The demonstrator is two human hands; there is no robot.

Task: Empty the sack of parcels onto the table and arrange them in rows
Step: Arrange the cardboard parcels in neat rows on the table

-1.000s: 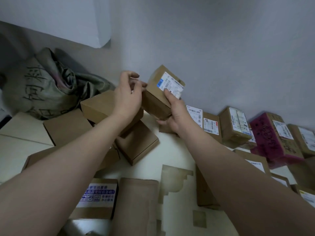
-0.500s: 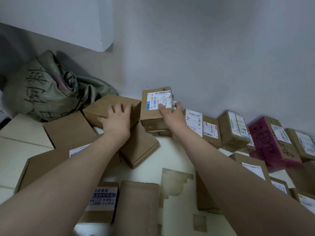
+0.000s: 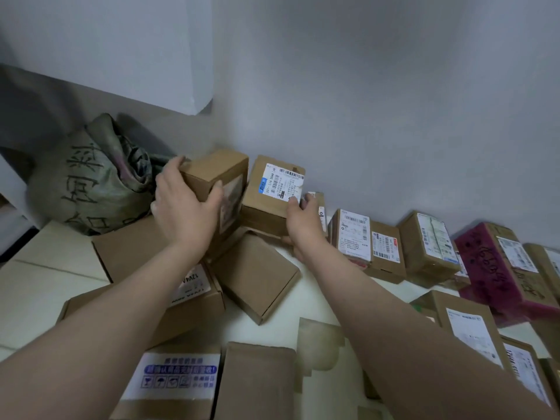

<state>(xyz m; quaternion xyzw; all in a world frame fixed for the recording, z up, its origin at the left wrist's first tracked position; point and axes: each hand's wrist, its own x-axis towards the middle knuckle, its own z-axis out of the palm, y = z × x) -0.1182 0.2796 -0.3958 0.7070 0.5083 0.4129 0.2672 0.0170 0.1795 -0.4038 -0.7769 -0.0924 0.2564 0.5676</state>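
A grey-green sack (image 3: 91,183) with black writing slumps in the back left corner of the white table (image 3: 315,295). My left hand (image 3: 185,207) grips a plain brown box (image 3: 218,177) and holds it tilted up beside the wall. My right hand (image 3: 300,222) rests on the front right corner of a labelled brown box (image 3: 269,192) that stands against the wall, at the left end of a row of parcels. Loose flat boxes (image 3: 257,274) lie under and in front of my hands.
The row along the wall runs right: labelled brown parcels (image 3: 354,234), (image 3: 430,241) and a magenta box (image 3: 497,268). A second row of boxes (image 3: 466,325) lies at the right. Near the front edge sit a box with a blue-print label (image 3: 175,380) and a plain one (image 3: 257,380).
My right hand has set the labelled box down against the wall. My left hand let go of it, reached left and tipped up the plain brown box.
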